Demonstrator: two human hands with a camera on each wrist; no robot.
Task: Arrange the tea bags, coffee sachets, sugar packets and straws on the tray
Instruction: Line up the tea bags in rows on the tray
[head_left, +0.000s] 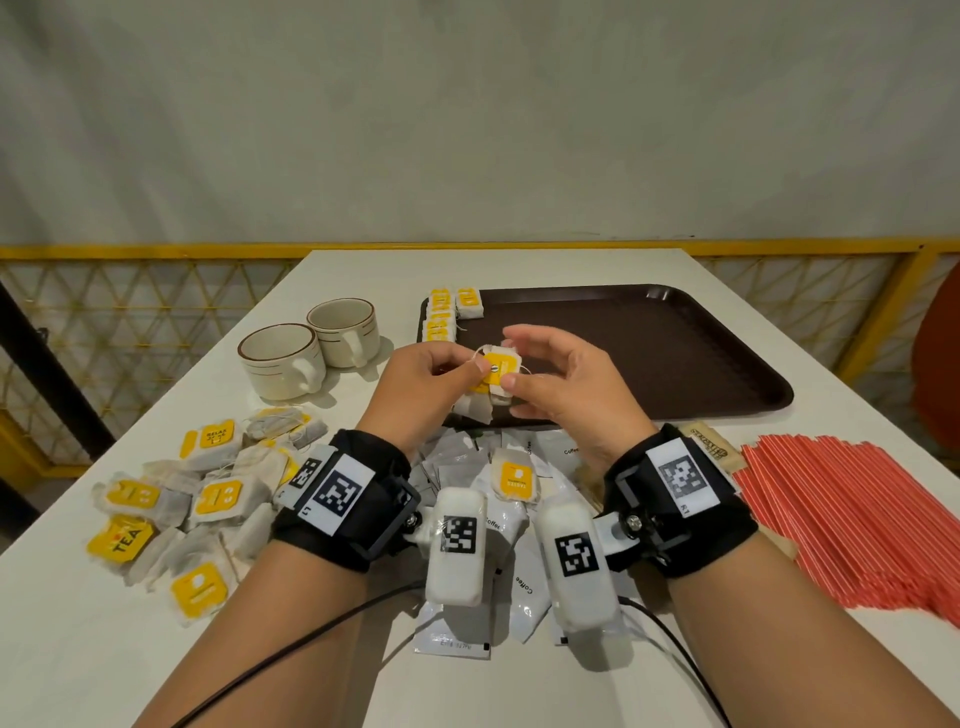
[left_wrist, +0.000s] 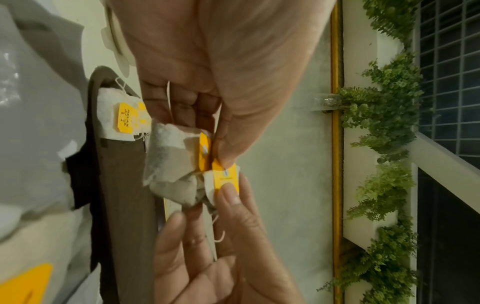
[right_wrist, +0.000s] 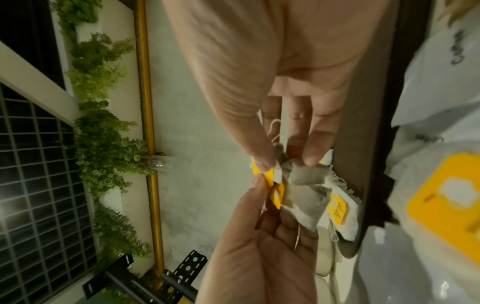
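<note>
Both hands hold a small bunch of tea bags (head_left: 491, 387) above the near left corner of the brown tray (head_left: 675, 353); the bags are crumpled off-white paper pouches with dark leaf showing through, each with a bright yellow tag and thin white string; the left hand (head_left: 426, 384) pinches one yellow tag in its grip, thumb against finger; the right hand (head_left: 566, 395) pinches the neighbouring tag and pouch the same way; a few tea bags (head_left: 444, 312) already lie in a row at the tray's 10 o'clock corner; a loose heap of more tea bags (head_left: 197, 499) sits on the white surface (head_left: 78, 649) at 8 o'clock; white coffee sachets (head_left: 519, 587) lie under the wrists at 6 o'clock; red straws (head_left: 852, 525) lie at 4 o'clock, brown sugar packets (head_left: 714, 451) just beside them; two cups (head_left: 311, 345) stand at 10 o'clock
</note>
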